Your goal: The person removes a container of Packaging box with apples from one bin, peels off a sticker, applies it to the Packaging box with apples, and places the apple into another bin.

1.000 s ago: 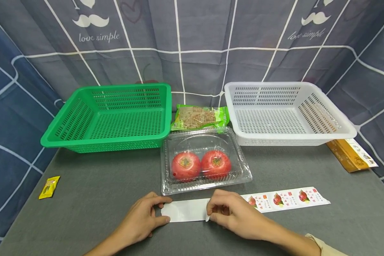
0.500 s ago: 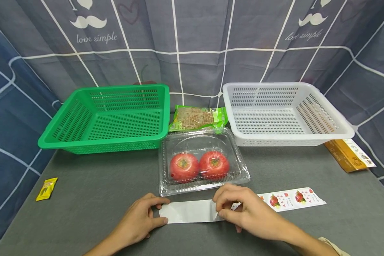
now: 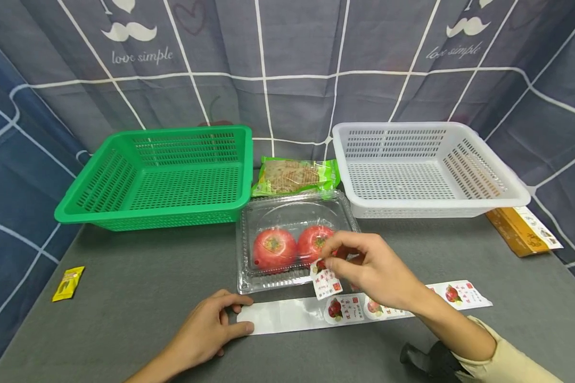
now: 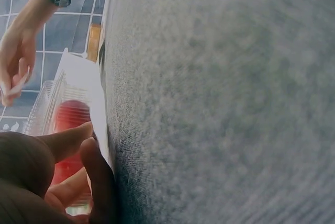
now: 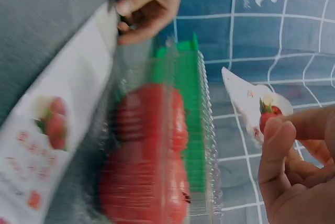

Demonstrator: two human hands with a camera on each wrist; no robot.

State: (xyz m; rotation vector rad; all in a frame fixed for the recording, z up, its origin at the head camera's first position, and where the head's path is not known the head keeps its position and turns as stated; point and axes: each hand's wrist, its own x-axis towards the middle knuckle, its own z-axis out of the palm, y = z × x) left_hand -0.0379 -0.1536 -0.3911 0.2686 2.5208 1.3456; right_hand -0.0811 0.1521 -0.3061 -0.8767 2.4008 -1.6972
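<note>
Between the thumb and index finger of my right hand is a peeled-off sticker printed with red fruit and red characters. It is raised over the front right edge of a clear plastic clamshell box, with two round red fruits inside. In the right wrist view the sticker hangs from the fingertips. My left hand pinches the left end of a white sticker strip lying along the table. The strip's left part is bare backing; several printed stickers remain toward its right, partly behind my right forearm.
A green basket stands at back left, a white basket at back right. Between them lies a green-edged food packet. A small yellow packet rests far left; a brown box sits partly under the white basket.
My right hand has peeled a sticker off the strip and lifted it up toward the box. The strip's remaining stickers now show flat. The left hand has stayed at the strip's end.
</note>
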